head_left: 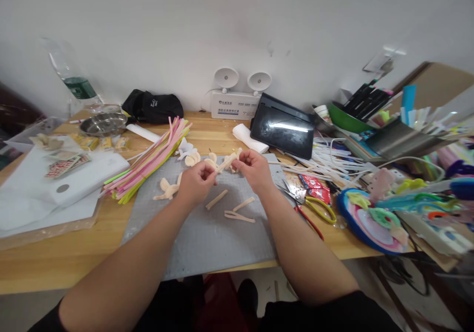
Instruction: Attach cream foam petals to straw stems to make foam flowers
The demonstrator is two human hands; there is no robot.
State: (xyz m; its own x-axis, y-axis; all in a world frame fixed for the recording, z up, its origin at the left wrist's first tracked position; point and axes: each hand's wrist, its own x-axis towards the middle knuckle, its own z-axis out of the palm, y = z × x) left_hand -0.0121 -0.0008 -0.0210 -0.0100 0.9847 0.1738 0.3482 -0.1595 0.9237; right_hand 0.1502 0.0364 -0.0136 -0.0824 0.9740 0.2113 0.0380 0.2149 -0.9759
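Between my two hands a cream pipe cleaner (225,164) is stretched at a slant above the grey cutting mat (211,245). My left hand (195,183) pinches its lower end with thumb and fingers. At the upper end, my right hand (255,170) is closed on it in the same way. Short cut cream pieces (240,215) lie on the mat below the hands. Beside and behind my left hand are curled cream shapes (168,189), some partly hidden by the fingers.
Yellow-handled scissors (320,210) and a red-handled tool (309,222) lie right of the mat. Pink and green pipe cleaners (148,161) are bunched at left. A black tablet-like device (283,127) leans at the back. A blue-rimmed round tray (350,223) stands at right.
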